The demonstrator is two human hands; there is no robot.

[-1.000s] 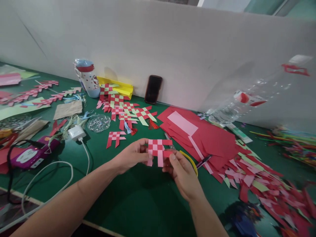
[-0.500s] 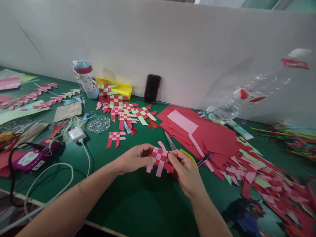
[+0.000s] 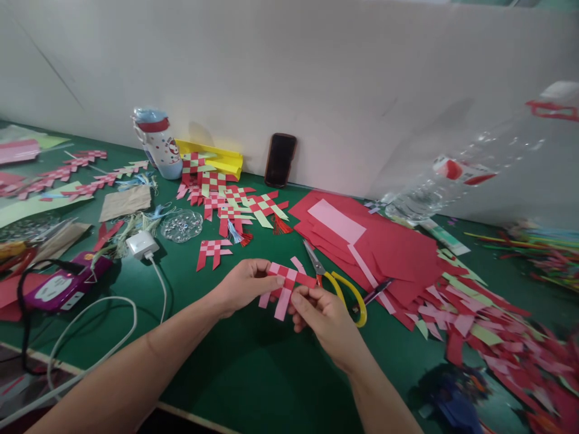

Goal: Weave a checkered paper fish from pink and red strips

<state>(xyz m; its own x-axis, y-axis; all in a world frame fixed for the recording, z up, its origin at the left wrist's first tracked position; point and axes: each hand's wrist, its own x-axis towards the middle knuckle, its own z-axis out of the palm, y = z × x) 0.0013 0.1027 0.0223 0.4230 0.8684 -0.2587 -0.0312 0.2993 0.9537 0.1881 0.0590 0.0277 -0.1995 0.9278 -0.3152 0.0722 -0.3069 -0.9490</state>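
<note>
Both my hands hold a small woven paper piece (image 3: 286, 283) of red and pink strips, just above the green table (image 3: 253, 374). My left hand (image 3: 244, 284) pinches its left edge with thumb and fingers closed. My right hand (image 3: 319, 316) grips its lower right strips, fingers curled. The piece is tilted, with loose strip ends sticking out below. Yellow-handled scissors (image 3: 337, 283) lie on the table just right of my hands.
Several finished woven pieces (image 3: 235, 205) lie behind, with one (image 3: 212, 250) nearer. Red paper sheets (image 3: 384, 247) and cut scraps (image 3: 488, 337) spread right. A phone (image 3: 280, 160), cartoon bottle (image 3: 158, 141), clear plastic bottle (image 3: 456, 181), charger with cable (image 3: 142, 244) and purple device (image 3: 63, 286) stand around.
The woven piece has been turned from square-on to tilted and lowered slightly. My right hand shifted left under it, uncovering the scissors.
</note>
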